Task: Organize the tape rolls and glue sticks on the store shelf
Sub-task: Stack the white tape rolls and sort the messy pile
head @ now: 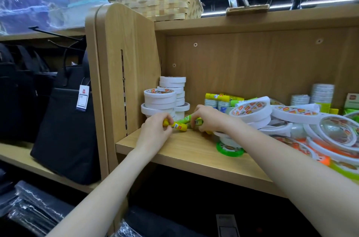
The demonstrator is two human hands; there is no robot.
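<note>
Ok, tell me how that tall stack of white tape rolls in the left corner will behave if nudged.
The tape stack would probably topple: its rolls sit staggered and uneven. Loose rolls, being round, may roll across the shelf.

The right hand (208, 120) covers most of the glue sticks (198, 121) it grips, so their number cannot be told. The right forearm hides part of the green-cored tape roll (230, 148). The picture's right edge cuts off the heaped tape rolls (334, 130). Label print is too small to read.
</note>
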